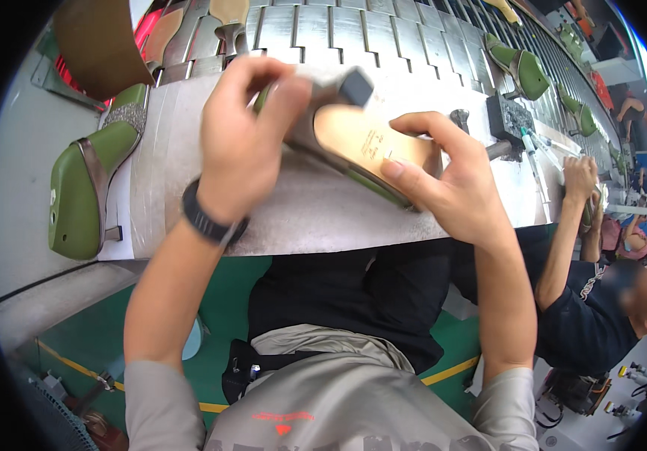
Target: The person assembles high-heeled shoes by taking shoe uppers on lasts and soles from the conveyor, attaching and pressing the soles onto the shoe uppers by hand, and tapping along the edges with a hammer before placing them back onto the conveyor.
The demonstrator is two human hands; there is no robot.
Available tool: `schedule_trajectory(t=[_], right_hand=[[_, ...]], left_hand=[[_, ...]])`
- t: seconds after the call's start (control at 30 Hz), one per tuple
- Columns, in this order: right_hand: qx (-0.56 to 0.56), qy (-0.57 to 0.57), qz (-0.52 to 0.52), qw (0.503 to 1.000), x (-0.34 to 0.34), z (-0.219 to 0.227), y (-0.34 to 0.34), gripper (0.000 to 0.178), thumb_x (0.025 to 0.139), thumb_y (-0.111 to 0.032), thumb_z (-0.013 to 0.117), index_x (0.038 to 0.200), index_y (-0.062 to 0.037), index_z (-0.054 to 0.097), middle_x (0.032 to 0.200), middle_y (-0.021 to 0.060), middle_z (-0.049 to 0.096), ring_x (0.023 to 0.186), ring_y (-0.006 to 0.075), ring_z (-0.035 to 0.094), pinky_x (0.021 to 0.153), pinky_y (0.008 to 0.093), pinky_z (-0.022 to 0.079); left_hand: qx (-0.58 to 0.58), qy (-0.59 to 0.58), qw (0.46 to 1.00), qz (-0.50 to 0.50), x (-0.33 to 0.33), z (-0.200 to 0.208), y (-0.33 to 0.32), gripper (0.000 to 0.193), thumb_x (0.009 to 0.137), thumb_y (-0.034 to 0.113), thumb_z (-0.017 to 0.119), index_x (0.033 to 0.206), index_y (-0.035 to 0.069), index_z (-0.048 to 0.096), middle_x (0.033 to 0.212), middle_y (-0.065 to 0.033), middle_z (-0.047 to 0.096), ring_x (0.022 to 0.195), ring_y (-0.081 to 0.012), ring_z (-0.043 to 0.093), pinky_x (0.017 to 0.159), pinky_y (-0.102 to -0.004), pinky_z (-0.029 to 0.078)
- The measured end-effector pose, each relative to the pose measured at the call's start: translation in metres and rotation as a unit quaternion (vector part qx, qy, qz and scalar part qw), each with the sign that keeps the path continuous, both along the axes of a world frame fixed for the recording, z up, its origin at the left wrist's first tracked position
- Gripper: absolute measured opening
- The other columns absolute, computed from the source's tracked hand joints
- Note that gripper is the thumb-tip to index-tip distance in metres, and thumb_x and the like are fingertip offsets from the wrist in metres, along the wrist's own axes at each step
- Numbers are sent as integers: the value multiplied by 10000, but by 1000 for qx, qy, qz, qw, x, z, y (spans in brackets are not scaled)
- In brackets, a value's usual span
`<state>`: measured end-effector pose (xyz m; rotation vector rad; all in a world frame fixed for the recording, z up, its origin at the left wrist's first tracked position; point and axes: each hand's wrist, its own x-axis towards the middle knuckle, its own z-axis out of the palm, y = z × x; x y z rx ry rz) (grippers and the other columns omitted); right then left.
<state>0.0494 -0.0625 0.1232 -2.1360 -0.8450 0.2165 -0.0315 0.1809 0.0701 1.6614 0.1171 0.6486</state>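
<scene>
Both my hands have hold of a high-heeled sandal [365, 139], tilted over the pale worktop with its tan sole facing up. Part of a green shoe last shows along its lower edge. My left hand [244, 139], slightly blurred and with a black band at the wrist, curls around the heel end. The dark block heel [355, 88] sticks out beside its fingers. At the toe end, my right hand [455, 177] pinches the shoe, the thumb lying on the sole and the fingers over the far edge.
A green last with a glittery strap [83, 188] stands at the left. Behind the worktop [301, 218] runs a slatted metal conveyor [338, 34] carrying shoes. A hammer [498, 149], a dark block [519, 120] and slim tubes [537, 161] lie right. A co-worker [601, 301] handles another shoe there.
</scene>
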Motion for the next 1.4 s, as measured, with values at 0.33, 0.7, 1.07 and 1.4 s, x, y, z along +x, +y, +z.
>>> schedule_trajectory(t=[0.33, 0.7, 1.07, 1.4], right_hand=[[-5, -169, 169, 971, 30, -16, -36, 764, 684, -459, 939, 1313, -78, 732, 1375, 164, 679, 1273, 369, 619, 1086, 458, 501], [-64, -107, 145, 982, 21, -1, -23, 625, 676, -243, 921, 1211, -25, 683, 1242, 154, 680, 1257, 377, 605, 1077, 455, 475], [-173, -159, 159, 959, 21, 5, -9, 702, 656, -514, 941, 1159, -88, 700, 1096, 65, 714, 1174, 320, 655, 1184, 724, 304], [-181, -200, 137, 953, 1, 10, -5, 727, 624, -485, 944, 1177, -83, 697, 1091, 79, 712, 1172, 328, 655, 1187, 681, 337]], left_hand=[[362, -10, 919, -156, -63, -3, -27, 778, 807, 458, 922, 1382, 17, 638, 1467, -269, 616, 1357, -454, 607, 1126, -516, 499], [334, -14, 932, -140, -64, -11, -35, 721, 746, 345, 955, 1367, 103, 678, 1438, -228, 649, 1314, -482, 626, 1066, -523, 552], [313, 16, 927, -205, -66, 1, -25, 863, 746, 532, 919, 1417, 74, 628, 1505, -259, 587, 1358, -487, 586, 1114, -537, 492], [250, 213, 927, -180, -53, 28, -52, 775, 802, 74, 792, 1518, -14, 508, 1643, -246, 441, 1527, -370, 443, 1256, -459, 344]])
